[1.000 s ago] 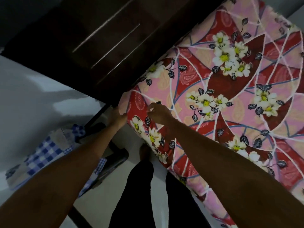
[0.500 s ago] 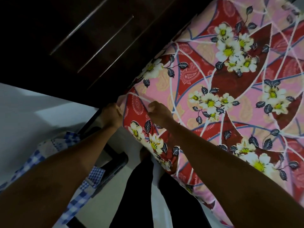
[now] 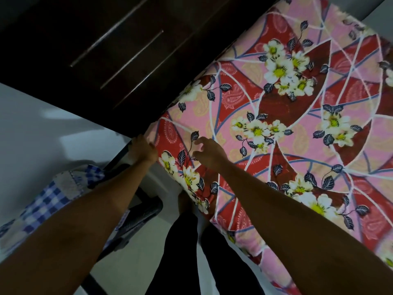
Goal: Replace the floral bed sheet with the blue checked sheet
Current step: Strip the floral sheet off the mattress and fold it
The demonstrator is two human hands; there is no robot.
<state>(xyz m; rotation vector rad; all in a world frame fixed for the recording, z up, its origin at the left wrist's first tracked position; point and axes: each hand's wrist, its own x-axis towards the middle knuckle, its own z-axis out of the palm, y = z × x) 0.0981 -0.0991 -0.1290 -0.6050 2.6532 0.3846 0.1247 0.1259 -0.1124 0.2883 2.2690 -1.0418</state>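
The floral bed sheet (image 3: 287,128), pink and red with white flowers, covers the mattress across the right of the view. My left hand (image 3: 144,149) is at the mattress corner beside the headboard, its fingers curled over the sheet's edge there. My right hand (image 3: 209,152) hovers on top of the sheet just right of that corner, fingers spread and loosely bent, holding nothing. The blue checked sheet (image 3: 53,194) lies bunched on a dark chair at the lower left, partly hidden behind my left forearm.
A dark wooden headboard (image 3: 119,52) runs across the upper left, tight against the mattress. The dark chair (image 3: 140,218) stands on the pale floor (image 3: 38,133) close to the bed corner. My legs in dark trousers (image 3: 182,252) stand against the bed's side.
My right hand has lifted and opened its fingers above the sheet. My left hand stays at the corner, now curled over the sheet's edge.
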